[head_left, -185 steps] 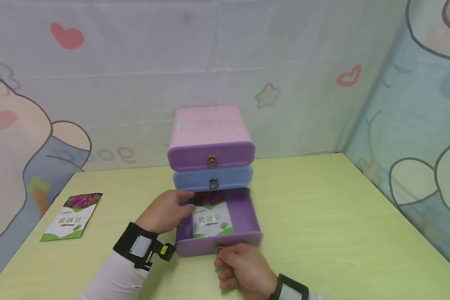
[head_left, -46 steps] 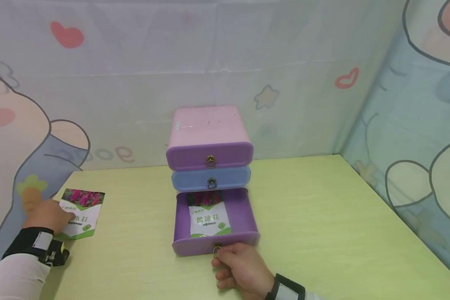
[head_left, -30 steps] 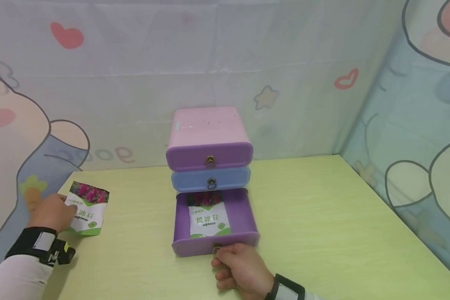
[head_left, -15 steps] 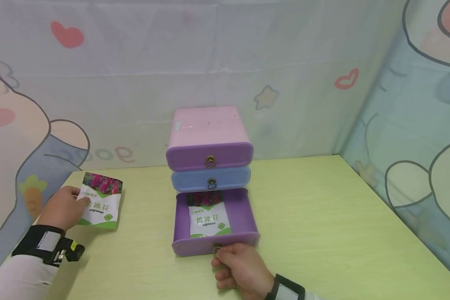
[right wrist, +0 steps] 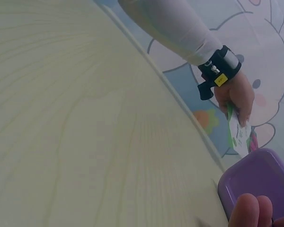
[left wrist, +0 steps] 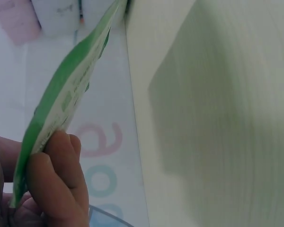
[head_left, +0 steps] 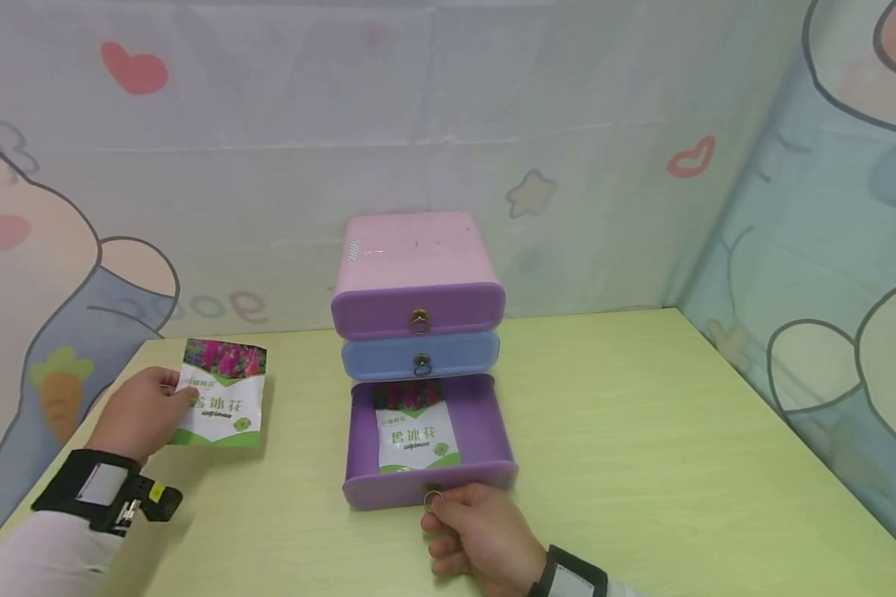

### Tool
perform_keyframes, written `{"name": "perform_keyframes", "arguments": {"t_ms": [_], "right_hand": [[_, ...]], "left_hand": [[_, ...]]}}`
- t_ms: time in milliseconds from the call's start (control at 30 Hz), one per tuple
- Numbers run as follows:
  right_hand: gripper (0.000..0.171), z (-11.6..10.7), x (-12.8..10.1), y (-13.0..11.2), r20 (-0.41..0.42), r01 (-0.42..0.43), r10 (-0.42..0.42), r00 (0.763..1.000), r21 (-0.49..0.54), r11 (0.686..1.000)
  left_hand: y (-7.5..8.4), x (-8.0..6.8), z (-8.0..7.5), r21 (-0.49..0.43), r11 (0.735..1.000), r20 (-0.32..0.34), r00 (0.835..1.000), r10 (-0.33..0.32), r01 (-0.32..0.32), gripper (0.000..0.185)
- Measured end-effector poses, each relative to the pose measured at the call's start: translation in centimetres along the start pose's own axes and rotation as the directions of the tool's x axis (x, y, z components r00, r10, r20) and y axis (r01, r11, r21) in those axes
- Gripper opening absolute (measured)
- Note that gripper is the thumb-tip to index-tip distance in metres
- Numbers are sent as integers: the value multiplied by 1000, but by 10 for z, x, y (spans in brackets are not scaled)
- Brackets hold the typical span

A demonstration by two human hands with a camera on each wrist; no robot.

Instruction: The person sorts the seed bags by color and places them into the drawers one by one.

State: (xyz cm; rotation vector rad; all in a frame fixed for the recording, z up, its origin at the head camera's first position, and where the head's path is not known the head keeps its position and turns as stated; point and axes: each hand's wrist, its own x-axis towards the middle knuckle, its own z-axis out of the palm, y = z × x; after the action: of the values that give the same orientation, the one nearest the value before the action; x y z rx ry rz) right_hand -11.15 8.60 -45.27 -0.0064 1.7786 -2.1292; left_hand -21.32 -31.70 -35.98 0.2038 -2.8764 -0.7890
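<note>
Left hand [head_left: 138,410] grip pinches packet [head_left: 222,392] edge, lifted off desk [head_left: 642,431], left of drawers. Right hand [head_left: 481,535] grip pinches ring pull [head_left: 434,498], bottom drawer [head_left: 493,431] open, one packet inside [head_left: 416,431]. Advice: carry flat, lay atop, steady drawer.

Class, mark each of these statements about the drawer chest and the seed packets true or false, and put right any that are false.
1. The bottom drawer of the chest is pulled open. True.
2. The left hand rests flat on the table and holds nothing. False: it pinches a seed packet lifted off the table.
3. A second packet lies inside the open drawer. True.
4. The right hand pulls the blue middle drawer. False: it pinches the ring pull of the bottom purple drawer; the blue one is closed.
5. The top drawer is closed. True.
</note>
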Motion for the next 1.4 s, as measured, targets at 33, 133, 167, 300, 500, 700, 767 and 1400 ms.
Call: {"name": "perform_keyframes", "arguments": {"t_ms": [33, 133, 167, 300, 500, 700, 767, 1400], "right_hand": [[21, 0, 0, 0, 0, 0, 0, 1000, 1, 1000], [20, 0, 0, 0, 2, 2, -2, 1000, 3, 1000], [20, 0, 0, 0, 2, 2, -2, 1000, 4, 1000], [20, 0, -1, 0, 1, 2, -2, 1000, 4, 1000], [22, 0, -1, -1, 5, 1, -1, 1000, -3, 1000], [22, 0, -1, -1, 1, 2, -2, 1000, -6, 1000], [22, 0, -1, -1, -1, 1, -1, 1000, -7, 1000], [24, 0, -1, -1, 0, 6, -6, 1000, -12, 1000]], "left_hand": [[1, -1, 1, -10, 1000, -1, 1000, 4, -4, 50], [5, -3, 4, -47, 999, 7, 1000, 16, -15, 50], [6, -4, 5, -61, 998, 12, 1000, 19, -18, 50], [11, -8, 8, -108, 994, 39, 999, 25, -20, 51], [19, -15, 12, -174, 985, 72, 997, 17, -4, 52], [23, -19, 14, -230, 973, 113, 993, 23, 3, 53], [25, -21, 13, -240, 971, 130, 991, 22, 10, 54], [51, -41, 17, -304, 952, 203, 974, 103, -38, 53]]}}
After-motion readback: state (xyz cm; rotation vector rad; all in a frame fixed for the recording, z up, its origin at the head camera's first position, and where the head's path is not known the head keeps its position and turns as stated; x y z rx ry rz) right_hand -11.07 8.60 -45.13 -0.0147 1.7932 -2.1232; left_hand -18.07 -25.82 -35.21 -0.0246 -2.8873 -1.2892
